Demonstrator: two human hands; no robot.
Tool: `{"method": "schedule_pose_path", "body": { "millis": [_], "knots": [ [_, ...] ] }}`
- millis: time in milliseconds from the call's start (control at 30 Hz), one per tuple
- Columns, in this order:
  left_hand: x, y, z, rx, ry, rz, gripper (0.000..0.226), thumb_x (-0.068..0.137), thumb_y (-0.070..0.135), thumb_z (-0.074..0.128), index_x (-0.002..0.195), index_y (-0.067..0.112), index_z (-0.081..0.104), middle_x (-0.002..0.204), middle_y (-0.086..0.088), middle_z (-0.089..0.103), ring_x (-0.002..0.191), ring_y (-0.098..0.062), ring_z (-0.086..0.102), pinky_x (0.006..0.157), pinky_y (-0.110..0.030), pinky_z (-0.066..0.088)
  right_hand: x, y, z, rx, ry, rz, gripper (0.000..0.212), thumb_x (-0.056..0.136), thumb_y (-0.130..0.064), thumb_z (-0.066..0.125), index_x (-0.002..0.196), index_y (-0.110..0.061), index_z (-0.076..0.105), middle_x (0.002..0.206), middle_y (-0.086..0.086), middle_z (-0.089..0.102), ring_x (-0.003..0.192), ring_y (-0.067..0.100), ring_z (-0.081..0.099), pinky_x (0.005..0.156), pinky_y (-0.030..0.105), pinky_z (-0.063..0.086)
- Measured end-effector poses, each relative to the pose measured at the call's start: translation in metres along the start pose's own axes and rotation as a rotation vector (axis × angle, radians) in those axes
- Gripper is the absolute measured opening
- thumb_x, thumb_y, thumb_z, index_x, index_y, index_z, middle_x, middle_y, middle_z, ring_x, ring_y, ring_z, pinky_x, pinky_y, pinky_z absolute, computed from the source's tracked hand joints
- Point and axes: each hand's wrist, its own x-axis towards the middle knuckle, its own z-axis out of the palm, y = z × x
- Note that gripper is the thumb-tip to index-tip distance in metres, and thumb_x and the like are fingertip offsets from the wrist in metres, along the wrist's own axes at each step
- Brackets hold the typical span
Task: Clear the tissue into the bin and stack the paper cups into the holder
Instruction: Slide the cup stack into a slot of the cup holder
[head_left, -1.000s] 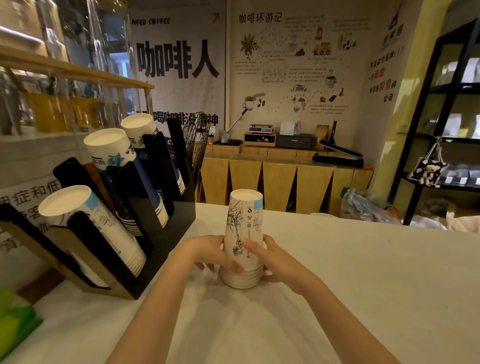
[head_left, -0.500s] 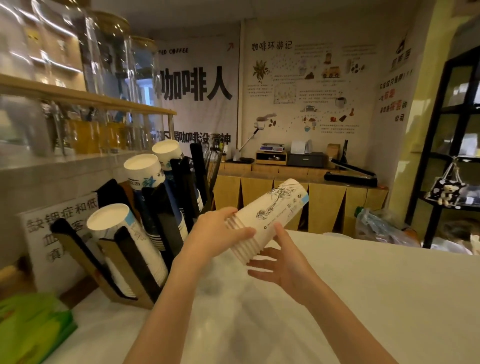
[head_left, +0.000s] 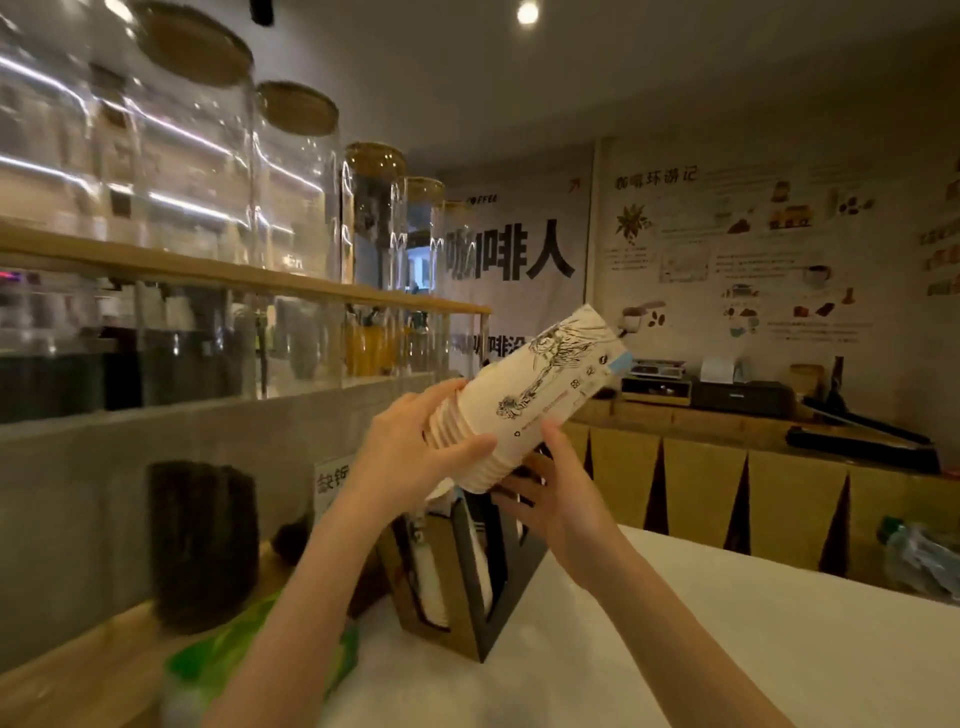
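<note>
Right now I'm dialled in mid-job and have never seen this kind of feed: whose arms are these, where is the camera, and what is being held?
There is no machine here. The single picture comes from a wide-angle camera worn on a person's head, looking forward and down, so the two bare arms coming in from the bottom are that person's own. The left hand grips the rim end of a nested stack of paper cups, held tilted in the air with its closed end pointing up and right. The right hand is open beneath the stack, its fingers touching the underside. Just below stands the black and wood cup holder on the white counter, already holding white cups. A green packet lies blurred at lower left.
</note>
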Motion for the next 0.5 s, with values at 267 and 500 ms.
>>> {"method": "schedule_pose_path", "body": {
  "millis": [267, 500],
  "knots": [
    [-0.009, -0.047, -0.013, -0.066, -0.080, -0.069, 0.062, 0.067, 0.050, 0.069, 0.122, 0.038, 0.043, 0.106, 0.017, 0.058, 0.094, 0.002, 0.056, 0.064, -0.009, 0.040, 0.004, 0.018, 0.038, -0.116, -0.051, -0.080, 0.060, 0.081, -0.054, 0.041, 0.137, -0.039, 0.024, 0.138, -0.002, 0.044, 0.120, 0.021, 0.046, 0.083, 0.029, 0.044],
    [-0.018, -0.073, 0.000, 0.024, -0.139, -0.169, 0.060, 0.066, 0.057, 0.065, 0.117, 0.033, 0.042, 0.120, 0.004, 0.062, 0.086, 0.001, 0.053, 0.060, -0.011, 0.038, 0.004, 0.032, 0.042, -0.192, 0.043, -0.025, 0.054, 0.094, -0.036, 0.034, 0.142, -0.025, 0.012, 0.145, 0.005, 0.032, 0.129, 0.026, 0.036, 0.086, 0.026, 0.036]
  ]
}}
